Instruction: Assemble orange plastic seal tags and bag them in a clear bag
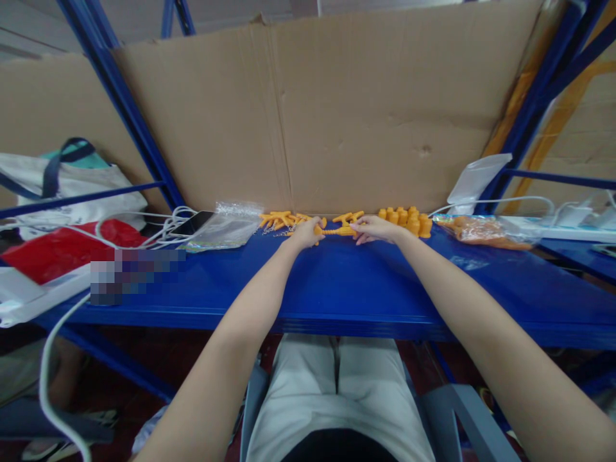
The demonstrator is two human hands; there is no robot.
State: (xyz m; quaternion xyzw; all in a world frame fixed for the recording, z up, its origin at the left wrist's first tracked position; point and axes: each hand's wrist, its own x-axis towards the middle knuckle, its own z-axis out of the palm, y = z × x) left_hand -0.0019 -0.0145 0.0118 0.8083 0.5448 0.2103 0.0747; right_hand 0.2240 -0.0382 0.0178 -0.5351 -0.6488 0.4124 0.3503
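Out over the blue tabletop, my left hand (304,235) is closed around one end of an orange plastic piece (333,231) with a ribbed, screw-like middle. My right hand (374,229) has its fingertips on the wider right end of the same piece. Behind my left hand lies a heap of orange branched parts (276,220) with small metal chains (283,232) at its front. A few more orange parts (349,217) rest between and beyond my hands. Just right of my right hand stand several orange cylindrical pieces (412,221) in rows.
A clear plastic bag (224,228) and a dark phone (194,222) lie left of the heap. White cables, a red bag (72,249) and a tote bag (77,186) crowd the left. Rightward is a bag of orange parts (486,231). Cardboard (360,109) walls the back.
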